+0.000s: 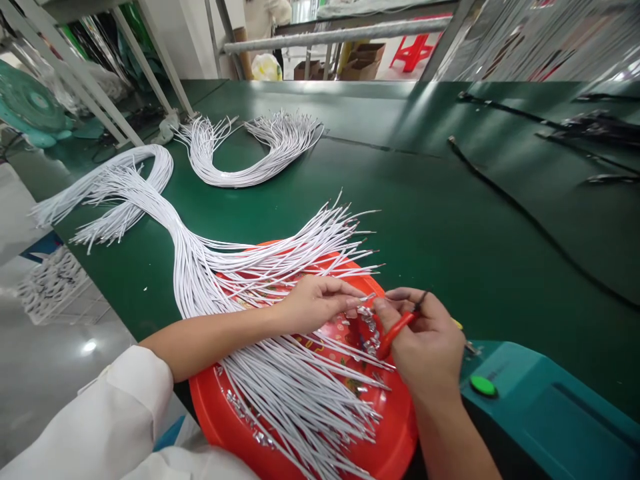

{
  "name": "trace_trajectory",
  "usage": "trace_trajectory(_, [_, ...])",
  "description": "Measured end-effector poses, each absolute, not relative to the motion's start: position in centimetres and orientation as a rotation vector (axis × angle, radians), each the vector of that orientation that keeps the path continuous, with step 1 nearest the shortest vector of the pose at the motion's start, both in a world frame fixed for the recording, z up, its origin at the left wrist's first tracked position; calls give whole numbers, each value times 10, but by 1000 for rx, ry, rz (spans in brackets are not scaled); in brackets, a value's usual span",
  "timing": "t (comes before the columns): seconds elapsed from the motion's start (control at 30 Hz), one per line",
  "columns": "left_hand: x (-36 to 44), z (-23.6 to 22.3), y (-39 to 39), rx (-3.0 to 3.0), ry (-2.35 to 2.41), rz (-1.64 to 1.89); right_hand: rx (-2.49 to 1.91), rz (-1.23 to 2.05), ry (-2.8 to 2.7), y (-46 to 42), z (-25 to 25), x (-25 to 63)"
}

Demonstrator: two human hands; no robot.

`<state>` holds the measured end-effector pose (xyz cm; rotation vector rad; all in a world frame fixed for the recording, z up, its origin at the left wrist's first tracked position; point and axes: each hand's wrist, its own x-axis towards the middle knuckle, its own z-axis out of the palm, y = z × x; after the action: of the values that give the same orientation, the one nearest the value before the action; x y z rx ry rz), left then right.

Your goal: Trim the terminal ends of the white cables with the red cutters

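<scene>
My left hand (320, 303) is closed in a pinch over the red tray, with the end of a white wire and a small shiny metal piece (367, 297) at its fingertips. Close beside it, my right hand (427, 337) is wrapped round a red-handled tool (399, 332) with a dark tip; its exact kind is unclear. The thumb and forefinger of that hand nearly meet the left fingertips. A large bundle of white wires (200, 267) fans across the red tray (205, 403) in two spreads, above and below my left forearm. Small silvery metal pieces (371, 333) lie in the tray.
Two more white wire bundles (250, 177) (160, 163) lie on the green table (400, 193). A teal machine with a green button (483, 386) stands at the right. Black cables (525, 213) lie farther right. A metal frame (335, 39) runs behind; a teal fan (33, 103) stands left.
</scene>
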<state>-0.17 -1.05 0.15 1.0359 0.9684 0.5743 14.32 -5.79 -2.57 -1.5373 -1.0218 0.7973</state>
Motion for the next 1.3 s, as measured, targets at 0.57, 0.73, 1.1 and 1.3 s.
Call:
trace_trajectory(0.57, [0,8,-12,838,941,669,-1578,910,-1496,-60,-26,136])
trace_trajectory(0.73, [0,7,-12,865,919,669,-1576,903,-1485,-60,-22,134])
trace_trajectory(1.1, [-3,4,-11,1049,1035,677,-1586,963,-1499,-58,-28,139])
trace_trajectory(1.3, [-4,2,-9,1180,1103,680,-1530,887,-1156,-58,-25,137])
